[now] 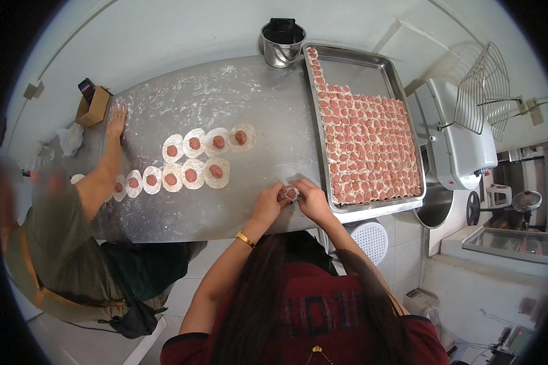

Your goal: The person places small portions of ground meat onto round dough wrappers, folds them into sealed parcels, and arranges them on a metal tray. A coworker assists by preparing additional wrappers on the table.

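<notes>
Close to the table's front edge, a small open-topped dumpling [291,194] with pink filling is pinched between both my hands. My left hand [268,205] has its fingers curled round one side of it. From the other side, my right hand [312,199] presses with thumb and fingers. To the left, two rows of round dough wrappers, each topped with a lump of pink meat [218,142], lie on the floured steel table [182,91]. At my right stands a large metal tray [320,152] filled with tight rows of open-topped dumplings [371,146], its upper part bare.
A co-worker's hand [117,118] rests flat on the table at the left, near a cardboard box [92,106]. Behind stands a metal pail [281,52]. Right of the tray are a white machine [450,134], a wire rack [481,91] and a perforated white stool [369,241].
</notes>
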The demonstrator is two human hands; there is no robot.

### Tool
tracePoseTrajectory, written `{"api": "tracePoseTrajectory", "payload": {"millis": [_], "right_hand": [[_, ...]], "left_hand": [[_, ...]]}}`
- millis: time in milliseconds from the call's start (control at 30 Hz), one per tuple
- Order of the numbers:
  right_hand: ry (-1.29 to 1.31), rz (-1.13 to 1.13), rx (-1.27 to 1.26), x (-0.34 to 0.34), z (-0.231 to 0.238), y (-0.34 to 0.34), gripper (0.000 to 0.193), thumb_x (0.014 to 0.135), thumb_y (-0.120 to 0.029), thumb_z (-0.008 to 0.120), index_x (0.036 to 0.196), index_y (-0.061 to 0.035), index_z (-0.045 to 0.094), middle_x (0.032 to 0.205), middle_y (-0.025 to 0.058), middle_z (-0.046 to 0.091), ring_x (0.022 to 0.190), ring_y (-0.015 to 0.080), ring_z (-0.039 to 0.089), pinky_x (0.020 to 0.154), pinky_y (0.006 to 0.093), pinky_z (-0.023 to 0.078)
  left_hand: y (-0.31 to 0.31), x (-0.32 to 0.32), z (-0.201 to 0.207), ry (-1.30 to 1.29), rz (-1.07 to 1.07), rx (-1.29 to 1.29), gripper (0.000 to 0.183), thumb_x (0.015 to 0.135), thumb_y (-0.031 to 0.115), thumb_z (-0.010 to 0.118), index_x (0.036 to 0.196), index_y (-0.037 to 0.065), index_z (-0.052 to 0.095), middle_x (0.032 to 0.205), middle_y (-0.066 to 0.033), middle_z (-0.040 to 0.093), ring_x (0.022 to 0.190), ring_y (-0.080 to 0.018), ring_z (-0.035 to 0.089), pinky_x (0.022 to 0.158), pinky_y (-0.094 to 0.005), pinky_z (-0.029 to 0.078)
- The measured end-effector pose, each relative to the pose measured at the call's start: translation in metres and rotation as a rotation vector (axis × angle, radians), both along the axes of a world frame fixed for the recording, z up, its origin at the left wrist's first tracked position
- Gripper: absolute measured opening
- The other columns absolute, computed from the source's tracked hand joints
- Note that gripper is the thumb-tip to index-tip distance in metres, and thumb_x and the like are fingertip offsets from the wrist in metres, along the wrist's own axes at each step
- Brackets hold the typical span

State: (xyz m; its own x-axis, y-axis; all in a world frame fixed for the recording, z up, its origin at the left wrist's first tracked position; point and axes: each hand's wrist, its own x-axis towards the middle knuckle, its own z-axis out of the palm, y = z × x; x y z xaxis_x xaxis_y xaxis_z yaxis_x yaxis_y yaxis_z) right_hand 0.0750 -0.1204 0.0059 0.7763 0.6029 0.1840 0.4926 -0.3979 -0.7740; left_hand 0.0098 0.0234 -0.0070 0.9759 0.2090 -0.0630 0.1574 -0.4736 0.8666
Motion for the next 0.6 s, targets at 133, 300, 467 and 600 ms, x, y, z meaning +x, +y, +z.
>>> {"api": "tracePoseTrajectory", "payload": {"millis": [133, 300, 467, 600], "right_hand": [[0.030, 0.003, -0.073, 0.000, -0.010, -0.003, 0.033, 0.066, 0.009, 0.055, 0.098, -0.0005, 0.062, 0.089, 0.0159, 0.058, 0.087, 0.0372, 0.057, 0.074, 0.0417, 0.047], [-0.041, 0.002, -0.016, 0.008, -0.012, -0.002, 0.035, 0.064, 0.009, 0.056, 0.097, -0.0006, 0.062, 0.090, 0.0159, 0.058, 0.087, 0.0373, 0.057, 0.074, 0.0421, 0.047], [0.063, -0.066, -0.130, -0.001, -0.005, -0.004, 0.037, 0.064, 0.010, 0.055, 0.098, -0.0011, 0.062, 0.091, 0.0158, 0.058, 0.088, 0.0378, 0.057, 0.074, 0.0424, 0.047], [0.061, -0.060, -0.108, 0.002, -0.016, -0.005, 0.043, 0.064, 0.009, 0.057, 0.105, -0.0028, 0.061, 0.093, 0.0162, 0.057, 0.089, 0.0388, 0.057, 0.075, 0.0420, 0.047]], "left_hand": [[-0.001, 0.001, -0.005, -0.017, 0.014, 0.023, 0.027, 0.072, 0.017, 0.073, 0.086, 0.004, 0.053, 0.075, -0.0154, 0.063, 0.073, -0.0359, 0.061, 0.062, -0.0427, 0.047], [0.000, 0.002, -0.008, 0.011, -0.043, 0.117, 0.029, 0.071, 0.012, 0.074, 0.092, 0.003, 0.056, 0.080, -0.0140, 0.063, 0.072, -0.0294, 0.063, 0.065, -0.0371, 0.049], [0.001, 0.000, -0.012, -0.047, 0.012, 0.043, 0.031, 0.069, 0.008, 0.074, 0.093, 0.003, 0.055, 0.085, -0.0151, 0.062, 0.074, -0.0302, 0.063, 0.065, -0.0369, 0.050], [-0.002, 0.005, -0.007, -0.090, -0.034, 0.068, 0.030, 0.069, 0.007, 0.074, 0.092, 0.003, 0.056, 0.082, -0.0146, 0.063, 0.074, -0.0285, 0.064, 0.065, -0.0354, 0.050]]}}
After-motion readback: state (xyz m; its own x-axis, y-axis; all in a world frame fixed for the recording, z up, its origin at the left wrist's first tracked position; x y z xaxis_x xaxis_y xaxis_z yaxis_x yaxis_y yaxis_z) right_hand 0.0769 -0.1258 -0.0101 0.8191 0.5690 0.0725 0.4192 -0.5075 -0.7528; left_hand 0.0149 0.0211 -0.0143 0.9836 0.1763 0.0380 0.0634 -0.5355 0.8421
